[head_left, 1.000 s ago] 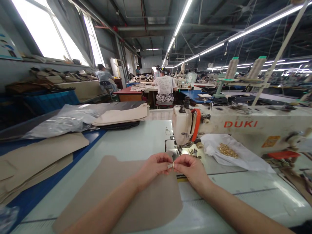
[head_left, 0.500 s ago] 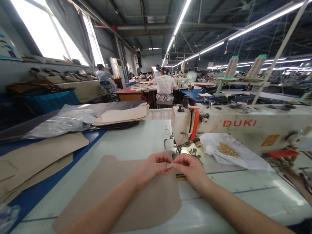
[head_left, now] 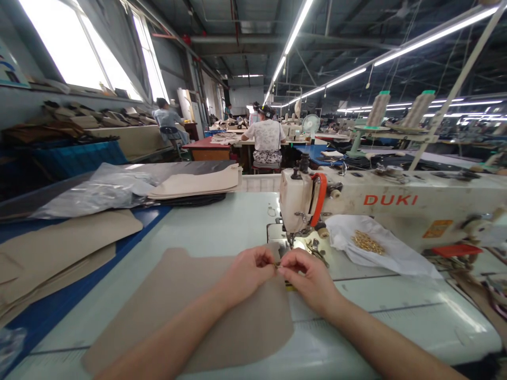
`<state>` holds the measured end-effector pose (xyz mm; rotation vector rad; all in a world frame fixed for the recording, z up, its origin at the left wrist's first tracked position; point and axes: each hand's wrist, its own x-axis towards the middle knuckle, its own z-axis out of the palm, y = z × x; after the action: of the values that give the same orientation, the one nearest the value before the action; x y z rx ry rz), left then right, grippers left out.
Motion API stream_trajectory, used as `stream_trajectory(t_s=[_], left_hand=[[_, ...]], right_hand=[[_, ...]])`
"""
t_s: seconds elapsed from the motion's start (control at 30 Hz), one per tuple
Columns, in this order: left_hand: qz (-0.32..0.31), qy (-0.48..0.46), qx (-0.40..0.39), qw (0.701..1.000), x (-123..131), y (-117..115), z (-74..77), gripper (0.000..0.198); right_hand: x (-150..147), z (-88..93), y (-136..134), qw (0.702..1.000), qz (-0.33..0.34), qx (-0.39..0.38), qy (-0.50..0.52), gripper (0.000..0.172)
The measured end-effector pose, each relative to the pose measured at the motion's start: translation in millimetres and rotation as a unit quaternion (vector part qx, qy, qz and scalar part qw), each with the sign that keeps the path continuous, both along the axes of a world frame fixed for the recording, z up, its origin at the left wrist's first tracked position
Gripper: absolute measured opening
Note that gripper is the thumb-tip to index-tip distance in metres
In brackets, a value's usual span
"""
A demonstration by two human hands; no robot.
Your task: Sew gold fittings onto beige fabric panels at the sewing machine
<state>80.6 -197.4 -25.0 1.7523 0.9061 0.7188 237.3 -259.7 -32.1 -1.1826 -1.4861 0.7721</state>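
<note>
Both hands meet in front of the sewing machine (head_left: 303, 203), fingertips nearly touching. My left hand (head_left: 251, 274) is closed in a pinch, its forearm crossing a flat taupe panel (head_left: 186, 301). Opposite it, my right hand (head_left: 309, 279) pinches too, thumb against forefinger. Between the fingertips shows a small gold-coloured piece (head_left: 278, 265), mostly covered by the fingers. The panel lies flat on the pale green machine table (head_left: 222, 227), its right edge close to the needle area. Right of the machine head, a white plastic bag (head_left: 400, 258) holds a heap of small gold-coloured metal parts (head_left: 367, 242).
Stacked beige panels (head_left: 198, 182) and a clear plastic bag (head_left: 95, 190) lie at the back left. More taupe panels (head_left: 67, 240) rest on a blue surface at left. Thread cones (head_left: 418, 111) stand behind the machine. A person (head_left: 264, 140) sits further back.
The fingers have shifted around the small piece; the pale tab seen between them before is now mostly hidden. The view has moved slightly. The panel lies as before.
</note>
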Motion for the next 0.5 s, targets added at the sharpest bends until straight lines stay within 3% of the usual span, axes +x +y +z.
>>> stream_trajectory(t_s=[0.23, 0.37, 0.5], left_hand=[[0.028, -0.080, -0.033, 0.996, 3.6, -0.5, 2.0, 0.009], [0.056, -0.076, -0.063, 0.994, 5.7, -1.3, 4.4, 0.014], [0.043, -0.110, -0.087, 0.989, 7.6, -2.5, 5.0, 0.020]], right_hand=[[-0.3, -4.4, 6.3, 0.991, -0.028, -0.032, 0.125, 0.013], [-4.0, -3.9, 8.5, 0.989, -0.057, -0.023, 0.131, 0.013], [-5.8, -2.1, 9.6, 0.989, -0.080, -0.017, 0.127, 0.013]])
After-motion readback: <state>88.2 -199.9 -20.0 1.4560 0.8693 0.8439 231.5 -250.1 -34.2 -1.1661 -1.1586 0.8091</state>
